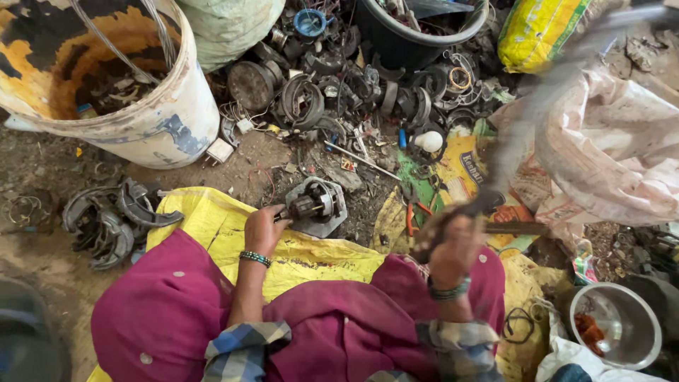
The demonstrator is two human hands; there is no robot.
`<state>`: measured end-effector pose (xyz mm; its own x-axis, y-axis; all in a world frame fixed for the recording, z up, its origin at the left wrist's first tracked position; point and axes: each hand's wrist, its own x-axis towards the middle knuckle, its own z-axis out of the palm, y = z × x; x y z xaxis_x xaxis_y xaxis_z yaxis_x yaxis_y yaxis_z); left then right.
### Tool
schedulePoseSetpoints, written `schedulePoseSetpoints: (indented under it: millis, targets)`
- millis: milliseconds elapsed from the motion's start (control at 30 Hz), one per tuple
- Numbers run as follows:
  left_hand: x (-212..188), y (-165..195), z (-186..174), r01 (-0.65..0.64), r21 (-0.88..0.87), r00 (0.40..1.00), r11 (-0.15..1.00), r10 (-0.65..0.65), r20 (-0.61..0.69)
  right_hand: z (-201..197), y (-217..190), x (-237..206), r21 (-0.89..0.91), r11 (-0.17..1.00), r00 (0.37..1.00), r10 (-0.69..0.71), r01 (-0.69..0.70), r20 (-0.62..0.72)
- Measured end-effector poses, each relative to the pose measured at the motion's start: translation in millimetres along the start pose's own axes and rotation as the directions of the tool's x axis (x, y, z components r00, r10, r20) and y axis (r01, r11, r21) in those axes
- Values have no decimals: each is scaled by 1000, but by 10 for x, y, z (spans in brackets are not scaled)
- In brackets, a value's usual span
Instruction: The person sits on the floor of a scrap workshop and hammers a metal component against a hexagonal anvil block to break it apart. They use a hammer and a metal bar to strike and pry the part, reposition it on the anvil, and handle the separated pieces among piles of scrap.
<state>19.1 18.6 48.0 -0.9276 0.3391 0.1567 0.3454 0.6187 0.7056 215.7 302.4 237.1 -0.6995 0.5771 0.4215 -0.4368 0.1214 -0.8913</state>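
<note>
Magenta cloth covers the person's lap at the bottom of the view, with a yellow woven sack (212, 223) spread beyond the knees. Just past that sack's far edge sits a grey metal motor housing (316, 205), shaft pointing up and slightly left. The left hand (263, 230) lies on the near-left side of the housing, fingers curled against its edge, steadying it. To the right of the housing and nearer the body, the right hand (453, 247) is closed round the handle of a hammer (523, 127), raised and motion-blurred, its long axis running up and away to the right. Beyond the housing spreads a heap of scrap motor parts (339, 92).
</note>
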Motion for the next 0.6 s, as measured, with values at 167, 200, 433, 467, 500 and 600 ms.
schedulePoseSetpoints:
  millis: [167,200,433,467,500,600]
  targets:
    - [-17,59,-65,21,-9,1000,1000,-21,1,181,99,-124,215,976,996,5,16,-94]
    - [-18,80,-77,22,-24,1000,999,-22,-1,274,283,-230,139,975,971,192,-173,-139]
    - [41,99,-133,144,46,986,988,-148,79,177,822,-518,-300,643,699,702,-704,-135]
    - [20,75,-129,99,17,994,995,-100,52,69,686,-426,-262,707,751,644,-657,-145]
    - [-3,59,-111,46,-13,999,999,-45,25,-18,526,-303,-231,769,803,576,-596,-155]
    - [-6,14,-63,-44,11,999,999,44,-24,-134,-57,6,133,956,954,277,-261,-114]
